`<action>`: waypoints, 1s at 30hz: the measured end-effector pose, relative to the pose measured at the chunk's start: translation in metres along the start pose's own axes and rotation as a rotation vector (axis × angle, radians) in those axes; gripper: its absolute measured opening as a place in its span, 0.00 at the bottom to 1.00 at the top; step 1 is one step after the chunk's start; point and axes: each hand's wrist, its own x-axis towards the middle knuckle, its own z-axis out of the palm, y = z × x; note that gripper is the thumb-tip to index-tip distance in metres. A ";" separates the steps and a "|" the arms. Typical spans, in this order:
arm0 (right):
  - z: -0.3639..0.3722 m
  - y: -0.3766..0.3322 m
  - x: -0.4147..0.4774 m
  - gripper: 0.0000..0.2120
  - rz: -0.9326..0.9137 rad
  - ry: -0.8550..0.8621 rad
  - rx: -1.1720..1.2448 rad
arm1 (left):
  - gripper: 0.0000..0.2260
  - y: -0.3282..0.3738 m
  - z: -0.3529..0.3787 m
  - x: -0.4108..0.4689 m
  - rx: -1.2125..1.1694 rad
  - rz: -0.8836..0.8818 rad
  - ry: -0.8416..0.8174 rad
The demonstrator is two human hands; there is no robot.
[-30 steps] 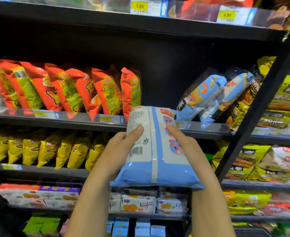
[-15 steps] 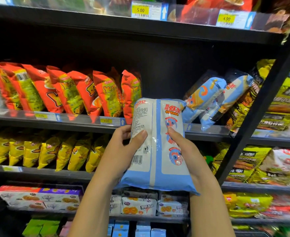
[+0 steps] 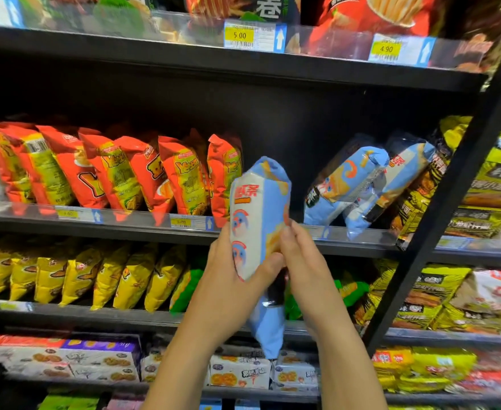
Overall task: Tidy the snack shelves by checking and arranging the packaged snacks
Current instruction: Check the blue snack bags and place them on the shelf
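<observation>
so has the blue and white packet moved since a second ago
Yes. The packet has risen, its top now well above the price rail under the orange bags, and it has turned edge-on.

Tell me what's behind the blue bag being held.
Behind the blue bag, gripped by left hand and right hand: a dark shelf gap between orange bags and two matching bags. Anything directly behind is covered.
</observation>
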 end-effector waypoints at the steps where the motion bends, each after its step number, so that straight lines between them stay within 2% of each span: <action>1: -0.001 0.000 0.000 0.22 -0.011 -0.011 -0.001 | 0.36 0.001 -0.002 0.000 -0.031 0.003 -0.014; 5: -0.004 0.003 0.003 0.16 -0.068 0.026 0.014 | 0.44 0.000 -0.009 -0.001 -0.102 -0.041 0.014; 8: -0.010 0.007 0.006 0.14 -0.057 0.103 0.069 | 0.44 0.000 -0.016 -0.001 -0.308 -0.126 0.032; 11: -0.019 0.011 0.009 0.23 0.016 0.097 0.157 | 0.38 0.001 -0.022 -0.004 -0.633 -0.205 -0.026; 14: -0.023 0.013 0.009 0.37 0.162 -0.064 0.299 | 0.38 -0.001 -0.024 -0.007 -0.777 -0.246 -0.121; 17: -0.024 0.013 0.006 0.39 0.223 -0.179 0.379 | 0.37 -0.003 -0.024 -0.005 -0.762 -0.254 -0.152; 19: -0.026 0.013 0.006 0.33 0.195 -0.155 0.367 | 0.33 -0.005 -0.026 -0.001 -0.679 -0.214 -0.156; 22: -0.029 0.011 0.006 0.22 0.115 -0.048 0.268 | 0.27 -0.009 -0.032 0.006 -0.497 -0.155 -0.021; 30: -0.031 0.022 0.010 0.25 -0.016 -0.064 0.229 | 0.26 -0.011 -0.031 0.008 -0.285 -0.024 -0.002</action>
